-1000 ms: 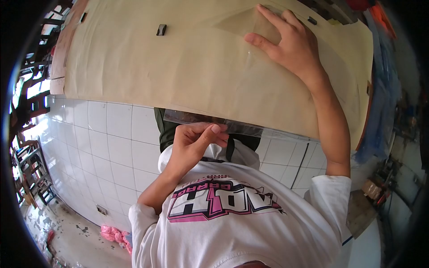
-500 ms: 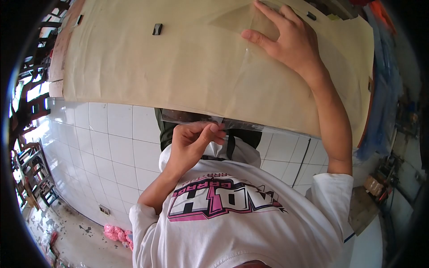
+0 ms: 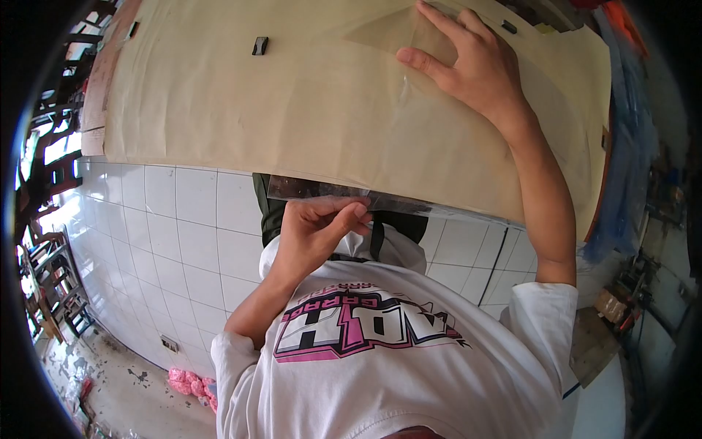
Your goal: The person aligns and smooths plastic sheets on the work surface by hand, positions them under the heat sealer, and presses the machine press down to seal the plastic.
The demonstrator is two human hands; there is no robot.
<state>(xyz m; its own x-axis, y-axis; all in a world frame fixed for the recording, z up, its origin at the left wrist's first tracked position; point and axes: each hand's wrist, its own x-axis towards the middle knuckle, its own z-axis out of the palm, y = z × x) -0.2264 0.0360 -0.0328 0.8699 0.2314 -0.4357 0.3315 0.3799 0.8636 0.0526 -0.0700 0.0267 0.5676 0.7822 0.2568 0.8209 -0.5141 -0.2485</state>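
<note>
At the table's near edge, my left hand [image 3: 316,233] pinches the edge of a clear plastic sheet [image 3: 311,189] between thumb and fingers. The sheet hangs a little over the edge in front of my waist. Its remainder lies across a tan paper-like covering [image 3: 219,95] on the table, where only faint creases and shine mark it out. Farther forward and to the right, my right hand [image 3: 475,69] rests on the sheet with thumb and fingers spread.
A small black clip-like piece [image 3: 260,46] lies on the covering, and another dark piece [image 3: 510,27] sits beyond my right hand. Blue plastic [image 3: 632,146] hangs along the right end. Stacked dark furniture [image 3: 58,278] stands at the left, with a pink bundle [image 3: 191,385] on the floor.
The hanging edge of the clear sheet shifts slightly near my left hand, whose fingers have moved a touch to the right. My right hand stays almost in place.
</note>
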